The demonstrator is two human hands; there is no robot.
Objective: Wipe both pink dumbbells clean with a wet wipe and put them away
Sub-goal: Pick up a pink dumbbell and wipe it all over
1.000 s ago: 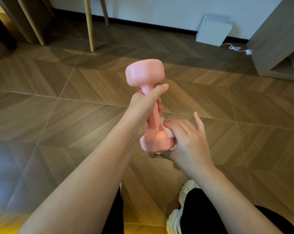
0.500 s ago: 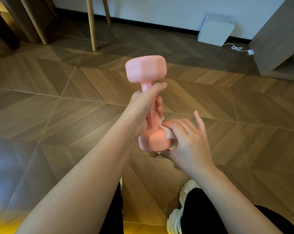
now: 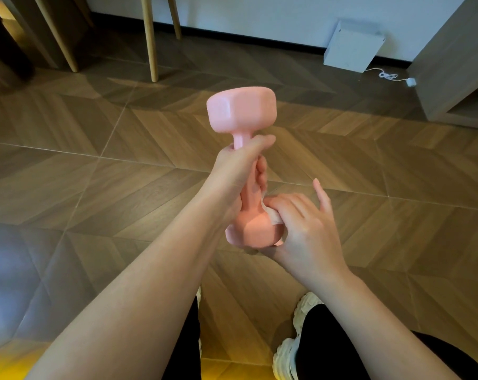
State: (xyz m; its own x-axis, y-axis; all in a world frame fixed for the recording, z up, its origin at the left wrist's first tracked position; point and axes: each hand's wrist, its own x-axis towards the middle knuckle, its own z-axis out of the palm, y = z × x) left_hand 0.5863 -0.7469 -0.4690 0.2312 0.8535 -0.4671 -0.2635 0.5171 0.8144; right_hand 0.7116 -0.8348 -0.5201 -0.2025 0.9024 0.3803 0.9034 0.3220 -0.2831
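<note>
Mid-wipe, maybe halfway at best. Gripping smooth pink hex-headed dumbbell (image 3: 242, 111) upright over wood floor (image 3: 95, 174), left hand (image 3: 236, 171) curled round handle, right hand (image 3: 306, 229) pinching thin white wet wipe (image 3: 272, 216) against lower head. No second dumbbell in sight; storing not yet done.

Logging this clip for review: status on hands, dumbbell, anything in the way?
Left hand grips dumbbell by the handle, upright. Right hand holds wipe against its lower head. Nothing in the way.

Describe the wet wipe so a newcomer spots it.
Mid-frame, the left hand holds a pink dumbbell nearly upright. At its lower head, the right hand presses a small crumpled strip: the wet wipe, whitish against pink.
</note>
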